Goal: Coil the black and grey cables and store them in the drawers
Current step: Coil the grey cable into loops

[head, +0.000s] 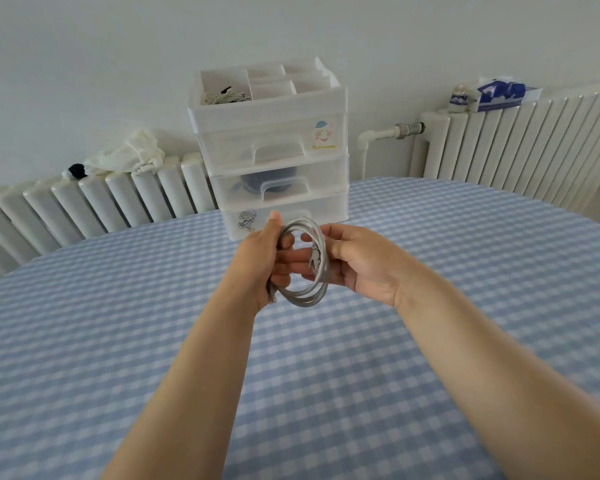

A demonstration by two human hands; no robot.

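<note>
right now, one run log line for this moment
stage: coiling | left hand: holds grey cable | right hand: holds same coil | coil: above table | drawers: shut

- The tabletop (pixel 118 341) is covered edge to edge by a blue and white checked cloth; its far edge curves in this wide view.
- A translucent white drawer unit (pixel 274 161) stands directly on the cloth at the middle of the far edge, and it is the only thing resting there.
- The unit has 3 stacked drawers with front handles, all pushed in, and an open divided tray (pixel 267 83) on top.
- A dark item shows dimly through the middle drawer front.
- Cartoon stickers sit on the top and bottom drawer fronts.
- The near, left and right stretches of cloth show only the checked pattern.
</note>
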